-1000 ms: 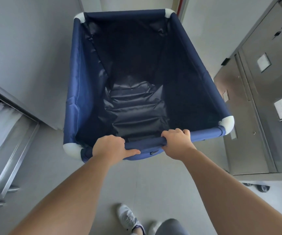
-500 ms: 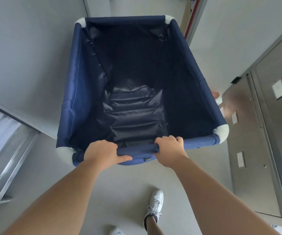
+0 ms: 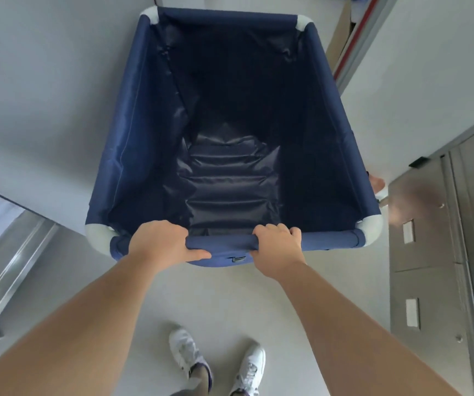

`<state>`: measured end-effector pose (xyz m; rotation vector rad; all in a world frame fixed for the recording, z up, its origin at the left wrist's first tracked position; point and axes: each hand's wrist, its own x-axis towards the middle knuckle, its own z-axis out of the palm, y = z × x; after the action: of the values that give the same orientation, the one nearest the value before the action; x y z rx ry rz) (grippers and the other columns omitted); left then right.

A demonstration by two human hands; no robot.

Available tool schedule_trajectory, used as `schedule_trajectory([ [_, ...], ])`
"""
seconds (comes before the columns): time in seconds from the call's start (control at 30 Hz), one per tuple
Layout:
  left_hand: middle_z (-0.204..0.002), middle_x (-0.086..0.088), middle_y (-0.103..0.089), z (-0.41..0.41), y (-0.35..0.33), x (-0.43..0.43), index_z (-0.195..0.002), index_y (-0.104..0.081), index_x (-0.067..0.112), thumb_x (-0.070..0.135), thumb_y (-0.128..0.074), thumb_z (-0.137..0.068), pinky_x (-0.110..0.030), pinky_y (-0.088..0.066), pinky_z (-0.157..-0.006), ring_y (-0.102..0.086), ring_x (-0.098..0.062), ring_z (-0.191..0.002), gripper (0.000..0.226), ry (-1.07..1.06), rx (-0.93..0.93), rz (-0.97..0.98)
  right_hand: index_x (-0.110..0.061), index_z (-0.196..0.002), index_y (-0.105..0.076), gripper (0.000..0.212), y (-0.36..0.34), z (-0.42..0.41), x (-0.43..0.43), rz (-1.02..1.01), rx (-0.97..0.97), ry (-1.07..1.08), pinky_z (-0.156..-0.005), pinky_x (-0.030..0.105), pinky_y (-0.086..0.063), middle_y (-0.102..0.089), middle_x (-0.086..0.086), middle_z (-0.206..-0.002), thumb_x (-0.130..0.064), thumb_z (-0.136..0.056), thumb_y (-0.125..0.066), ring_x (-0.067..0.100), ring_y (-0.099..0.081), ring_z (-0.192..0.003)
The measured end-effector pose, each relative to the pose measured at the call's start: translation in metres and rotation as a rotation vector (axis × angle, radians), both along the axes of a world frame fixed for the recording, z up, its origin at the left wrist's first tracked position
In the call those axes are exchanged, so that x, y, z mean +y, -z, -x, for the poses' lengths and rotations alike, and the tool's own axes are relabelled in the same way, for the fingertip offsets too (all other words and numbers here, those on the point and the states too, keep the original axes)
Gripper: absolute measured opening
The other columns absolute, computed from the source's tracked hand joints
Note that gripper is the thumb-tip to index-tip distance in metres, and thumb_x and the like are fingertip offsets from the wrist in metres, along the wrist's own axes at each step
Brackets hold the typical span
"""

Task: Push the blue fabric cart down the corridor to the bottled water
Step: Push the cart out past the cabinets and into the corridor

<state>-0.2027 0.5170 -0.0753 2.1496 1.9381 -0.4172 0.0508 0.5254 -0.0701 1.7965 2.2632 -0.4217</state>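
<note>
Head view: two white sneakers [image 3: 251, 367] are seen on smooth pale floor [image 3: 224, 304]. Left hand [image 3: 158, 242] and right hand [image 3: 278, 250] are each wrapped around the padded near rim of the blue fabric cart [image 3: 121, 155], a deep box with four rounded white corners and a creased glossy lining. Steel cabinets [image 3: 429, 252] stand just beside its right edge; open floor lies ahead.

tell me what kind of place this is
Probably a back-of-house corridor in a laundry, kitchen or similar service building. Stainless steel cabinets with small label cards line the right wall, a steel-framed unit sits on the left, and both hands push an empty blue fabric cart over a plain pale floor.
</note>
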Motion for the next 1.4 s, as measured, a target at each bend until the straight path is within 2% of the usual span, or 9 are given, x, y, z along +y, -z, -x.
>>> schedule_trajectory([
  [0.47,-0.058,0.009,-0.054,0.036,0.008,0.148,-0.062,-0.049,0.026,0.096,-0.016,-0.056,-0.030,-0.027,-0.050,-0.044,-0.007,-0.053,0.077,0.089,-0.059,-0.034,-0.028,-0.114,-0.053,0.025,-0.012,0.037,0.136,0.015,-0.025,0.090,-0.094,0.039,-0.028,-0.058,-0.007,-0.104,-0.038,-0.091,-0.056,0.021,-0.050,-0.103],
  [0.7,-0.063,0.011,-0.054,0.053,0.005,0.226,-0.076,-0.060,0.030,0.097,-0.022,-0.063,-0.031,-0.033,-0.056,-0.054,-0.015,-0.066,0.079,0.164,-0.012,-0.018,-0.030,-0.117,-0.054,0.028,-0.006,0.053,0.197,0.011,0.013,0.146,-0.097,0.041,-0.027,-0.060,-0.008,-0.108,-0.043,-0.092,-0.059,0.021,-0.051,-0.105],
  [0.83,-0.062,0.011,-0.053,0.058,0.001,0.270,-0.071,-0.056,0.031,0.097,-0.018,-0.057,-0.032,-0.035,-0.058,-0.056,-0.016,-0.069,0.078,0.181,-0.018,-0.023,-0.030,-0.115,-0.054,0.027,-0.006,0.059,0.234,0.002,0.024,0.172,-0.098,0.042,-0.027,-0.060,-0.007,-0.108,-0.043,-0.092,-0.059,0.021,-0.050,-0.105],
  [1.0,-0.062,0.011,-0.051,0.061,-0.005,0.323,-0.066,-0.046,0.031,0.096,-0.030,-0.068,-0.030,-0.027,-0.051,-0.052,-0.015,-0.065,0.067,0.200,0.006,0.009,-0.029,-0.115,-0.055,0.027,-0.007,0.062,0.283,-0.010,0.040,0.183,-0.100,0.042,-0.026,-0.060,-0.006,-0.107,-0.042,-0.092,-0.058,0.021,-0.051,-0.105],
  [1.2,-0.062,0.011,-0.057,0.061,-0.002,0.389,-0.068,-0.053,0.031,0.097,-0.024,-0.060,-0.030,-0.035,-0.055,-0.055,-0.012,-0.063,0.073,0.176,0.007,-0.018,-0.027,-0.118,-0.054,0.029,-0.006,0.062,0.348,-0.019,0.047,0.171,-0.102,0.044,-0.027,-0.059,-0.005,-0.109,-0.041,-0.093,-0.058,0.023,-0.051,-0.108],
  [1.4,-0.060,0.011,-0.056,0.058,0.001,0.447,-0.068,-0.054,0.031,0.097,-0.016,-0.053,-0.030,-0.035,-0.055,-0.055,-0.012,-0.062,0.077,0.164,-0.001,-0.040,-0.026,-0.116,-0.053,0.028,-0.008,0.059,0.409,-0.019,0.035,0.155,-0.102,0.044,-0.027,-0.059,-0.004,-0.110,-0.040,-0.093,-0.058,0.024,-0.050,-0.108],
])
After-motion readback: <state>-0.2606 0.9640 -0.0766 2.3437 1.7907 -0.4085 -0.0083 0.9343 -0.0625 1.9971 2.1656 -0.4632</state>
